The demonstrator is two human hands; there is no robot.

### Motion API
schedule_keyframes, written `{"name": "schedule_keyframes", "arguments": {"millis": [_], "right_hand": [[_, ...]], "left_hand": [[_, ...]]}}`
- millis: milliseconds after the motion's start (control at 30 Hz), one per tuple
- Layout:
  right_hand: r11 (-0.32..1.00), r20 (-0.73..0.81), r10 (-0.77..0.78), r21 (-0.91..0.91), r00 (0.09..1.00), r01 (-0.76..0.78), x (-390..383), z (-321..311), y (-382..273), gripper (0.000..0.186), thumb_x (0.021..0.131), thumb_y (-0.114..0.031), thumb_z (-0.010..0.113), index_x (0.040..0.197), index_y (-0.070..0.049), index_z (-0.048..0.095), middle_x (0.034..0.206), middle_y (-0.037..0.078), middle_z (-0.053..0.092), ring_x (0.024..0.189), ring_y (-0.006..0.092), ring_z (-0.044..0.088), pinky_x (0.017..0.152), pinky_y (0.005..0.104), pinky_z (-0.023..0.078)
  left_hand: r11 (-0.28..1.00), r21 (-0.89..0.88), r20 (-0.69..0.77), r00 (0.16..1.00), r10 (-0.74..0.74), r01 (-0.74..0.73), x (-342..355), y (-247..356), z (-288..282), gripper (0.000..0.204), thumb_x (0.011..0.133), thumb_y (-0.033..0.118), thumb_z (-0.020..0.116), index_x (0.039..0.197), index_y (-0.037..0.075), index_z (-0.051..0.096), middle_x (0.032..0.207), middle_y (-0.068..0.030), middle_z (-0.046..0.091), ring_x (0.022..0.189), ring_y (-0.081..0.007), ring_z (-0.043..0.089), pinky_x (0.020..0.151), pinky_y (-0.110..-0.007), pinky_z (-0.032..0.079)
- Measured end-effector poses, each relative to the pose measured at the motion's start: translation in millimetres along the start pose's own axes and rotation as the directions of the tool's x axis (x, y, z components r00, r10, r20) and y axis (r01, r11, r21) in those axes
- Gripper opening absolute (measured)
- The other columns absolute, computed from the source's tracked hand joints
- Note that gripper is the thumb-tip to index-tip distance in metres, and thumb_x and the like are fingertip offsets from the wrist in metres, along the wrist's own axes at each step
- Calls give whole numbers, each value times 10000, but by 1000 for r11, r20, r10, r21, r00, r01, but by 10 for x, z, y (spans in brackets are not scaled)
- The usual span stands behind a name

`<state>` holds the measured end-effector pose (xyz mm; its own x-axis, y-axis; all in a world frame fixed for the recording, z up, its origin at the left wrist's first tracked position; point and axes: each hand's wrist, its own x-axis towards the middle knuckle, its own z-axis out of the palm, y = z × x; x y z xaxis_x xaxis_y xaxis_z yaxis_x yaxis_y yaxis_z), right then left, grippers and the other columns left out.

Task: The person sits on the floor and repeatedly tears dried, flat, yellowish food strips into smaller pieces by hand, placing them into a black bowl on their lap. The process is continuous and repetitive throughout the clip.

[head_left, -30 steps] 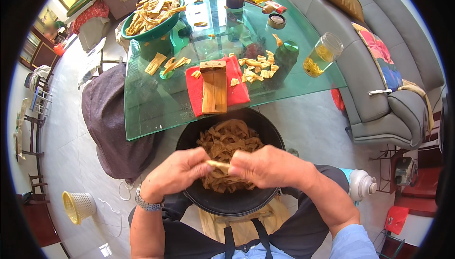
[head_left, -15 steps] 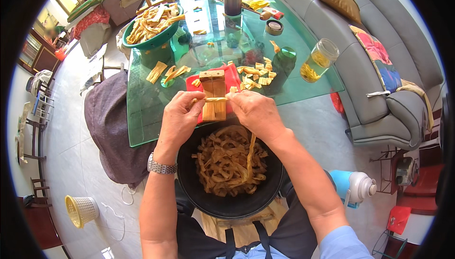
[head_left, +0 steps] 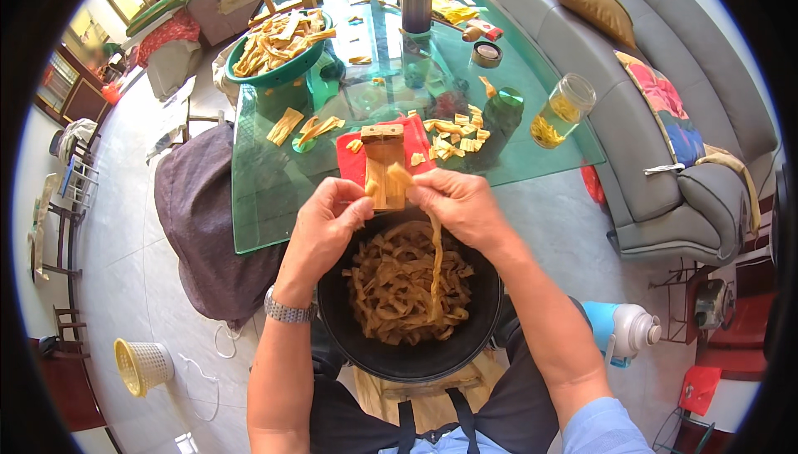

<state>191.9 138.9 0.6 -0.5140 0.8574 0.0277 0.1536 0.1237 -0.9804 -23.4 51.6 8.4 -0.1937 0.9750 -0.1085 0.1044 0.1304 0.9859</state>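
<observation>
My right hand pinches a flat tan strip, its end raised above the fingertips. From that hand a long twisted tan length hangs into a black pot. The pot, between my knees, holds a heap of curled brown strips. My left hand, with a metal watch at the wrist, is closed with thumb against fingers on a small tan piece. Just beyond both hands a wooden block tool lies on a red cloth at the table edge.
On the glass table stand a green basin of tan strips, a dark thermos and a glass jar. Cut tan pieces lie scattered. A grey sofa is right, a blue bottle beside my leg, a yellow-white basket left.
The tan strip stretched between both hands now appears parted, with a piece at each hand. The right-hand piece has tilted up, and the left hand has shifted slightly right and lower.
</observation>
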Motion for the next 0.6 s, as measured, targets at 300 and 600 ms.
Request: {"name": "schedule_keyframes", "arguments": {"millis": [300,600], "right_hand": [[826,-134,-353,420,926,376,-237,-167,-578,187,934,-47,766,1119,-18,764,999,60,762,905,117,704,831,280,579],[693,56,-720,12,692,721,-309,45,-670,241,829,-18,817,1063,-71,802,941,45,754,974,242,685,903,366,562]], "left_hand": [[839,-373,453,867,-206,395,-435,63,355,631,1112,544,398,961,14,705,897,-80,719,891,-169,703,874,-334,569],[565,-803,265,963,56,188,-274,463,546,552,1095,477,508,1296,-28,608,1207,-101,682,1117,-161,664,957,-310,529]]}}
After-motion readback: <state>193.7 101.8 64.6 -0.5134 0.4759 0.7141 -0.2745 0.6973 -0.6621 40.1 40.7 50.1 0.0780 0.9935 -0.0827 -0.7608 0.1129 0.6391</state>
